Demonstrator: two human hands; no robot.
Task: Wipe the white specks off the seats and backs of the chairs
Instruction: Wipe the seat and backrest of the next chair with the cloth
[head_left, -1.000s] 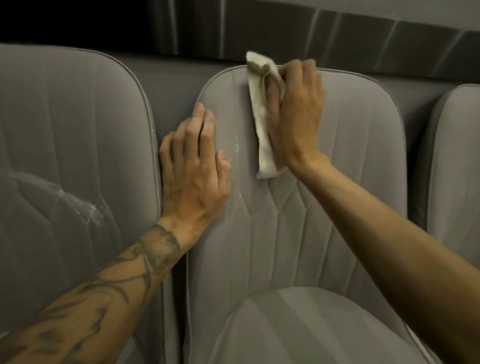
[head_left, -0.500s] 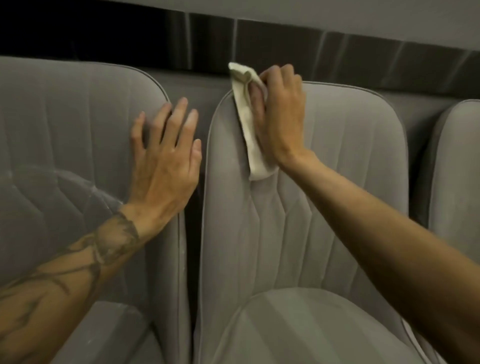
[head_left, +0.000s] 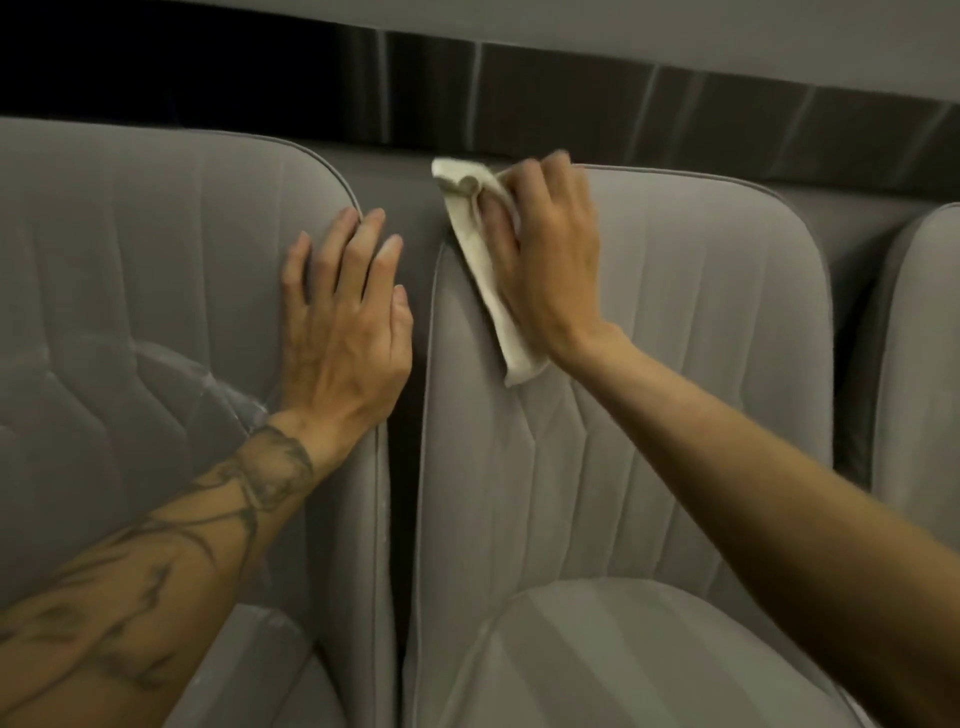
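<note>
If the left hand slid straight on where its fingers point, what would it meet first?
The left chair's piped edge, right at the fingers of the left hand; beyond it, probably the grey panel; depth unclear.

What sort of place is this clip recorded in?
Probably a cinema or auditorium: left chair, middle chair and right chair are identical grey padded seats in a tight row, before a dark panelled wall.

Auditorium-like seating, row of padded grey chairs (head_left: 649, 364)
</note>
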